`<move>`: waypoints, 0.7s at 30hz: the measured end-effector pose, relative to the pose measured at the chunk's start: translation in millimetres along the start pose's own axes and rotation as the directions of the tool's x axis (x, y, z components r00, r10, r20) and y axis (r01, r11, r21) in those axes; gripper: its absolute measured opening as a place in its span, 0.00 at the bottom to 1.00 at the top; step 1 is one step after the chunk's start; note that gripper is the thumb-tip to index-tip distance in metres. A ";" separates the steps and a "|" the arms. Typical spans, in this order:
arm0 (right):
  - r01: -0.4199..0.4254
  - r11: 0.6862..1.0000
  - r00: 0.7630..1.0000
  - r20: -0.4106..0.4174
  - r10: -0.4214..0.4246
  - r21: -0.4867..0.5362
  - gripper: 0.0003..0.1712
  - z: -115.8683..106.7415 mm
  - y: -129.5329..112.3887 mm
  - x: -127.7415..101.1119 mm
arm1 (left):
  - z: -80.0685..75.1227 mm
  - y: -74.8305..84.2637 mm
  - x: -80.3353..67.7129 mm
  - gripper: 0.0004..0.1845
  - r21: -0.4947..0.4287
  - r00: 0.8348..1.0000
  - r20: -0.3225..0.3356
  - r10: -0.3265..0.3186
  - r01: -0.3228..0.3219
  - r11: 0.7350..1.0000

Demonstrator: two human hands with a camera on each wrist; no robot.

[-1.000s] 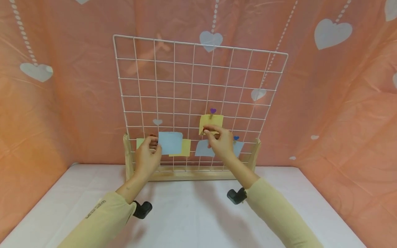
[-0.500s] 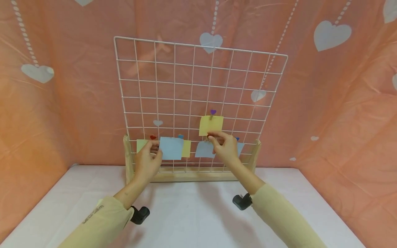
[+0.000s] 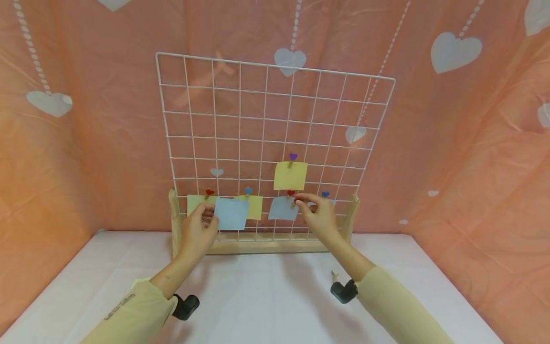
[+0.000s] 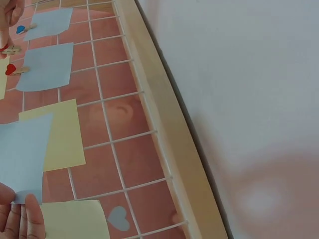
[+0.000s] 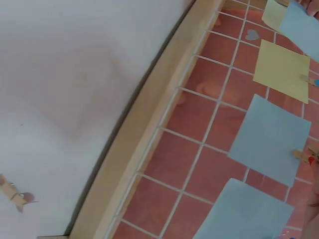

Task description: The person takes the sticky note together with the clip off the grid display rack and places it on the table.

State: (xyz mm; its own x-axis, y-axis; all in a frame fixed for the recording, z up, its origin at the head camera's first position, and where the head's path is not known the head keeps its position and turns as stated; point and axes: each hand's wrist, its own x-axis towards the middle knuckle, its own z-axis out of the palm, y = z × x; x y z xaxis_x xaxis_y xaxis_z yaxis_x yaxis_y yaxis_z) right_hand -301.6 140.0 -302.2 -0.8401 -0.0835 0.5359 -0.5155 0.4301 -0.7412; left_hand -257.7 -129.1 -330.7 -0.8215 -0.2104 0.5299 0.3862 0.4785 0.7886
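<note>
In the head view my left hand (image 3: 200,229) pinches a loose blue sticky note (image 3: 231,214) by its left edge. That note hangs before the wire grid and partly covers a yellow note (image 3: 255,208) and a pale green note (image 3: 195,202). My right hand (image 3: 320,217) pinches a small wooden clothespin (image 3: 294,204) with a red heart between thumb and fingertip. Just behind it, a blue note (image 3: 281,209) hangs from another red-heart clothespin (image 3: 290,193). The left wrist view shows the held clothespin (image 4: 12,50) at its left edge.
A white wire grid (image 3: 266,114) stands in a wooden base (image 3: 266,246) on the white table (image 3: 266,296). A yellow note (image 3: 290,176) hangs higher, under a purple-heart clothespin (image 3: 293,156). One loose clothespin (image 5: 14,193) lies on the table near the right wrist.
Both hands have come lower. The left hand has brought the blue note down and slightly left; the right hand has moved down and right with its clothespin, uncovering the pinned blue note's clip.
</note>
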 end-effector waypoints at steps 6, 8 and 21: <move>-0.032 0.999 0.999 0.003 0.032 0.001 0.13 -4.9 7.3 -8.0 | -3.0 -5.8 -3.9 0.11 0.014 1.000 0.028 -0.011 0.010 1.000; -0.039 0.999 0.999 0.007 0.039 -0.008 0.12 -7.0 10.3 -10.8 | -3.9 -8.2 -6.0 0.11 0.022 0.999 0.037 -0.015 0.015 1.000; -0.099 0.995 0.995 0.022 0.100 -0.033 0.12 -17.3 32.2 -26.6 | -11.9 -20.1 -17.0 0.11 0.084 0.995 0.072 -0.065 0.059 0.995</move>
State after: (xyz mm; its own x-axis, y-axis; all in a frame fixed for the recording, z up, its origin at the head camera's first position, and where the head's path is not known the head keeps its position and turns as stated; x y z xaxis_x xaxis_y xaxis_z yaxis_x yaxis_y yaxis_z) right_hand -292.9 171.6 -333.4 -0.8908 -0.0599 0.4504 -0.4241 0.4654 -0.7769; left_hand -246.5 -145.2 -351.8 -0.8728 -0.1796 0.4538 0.3003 0.5352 0.7895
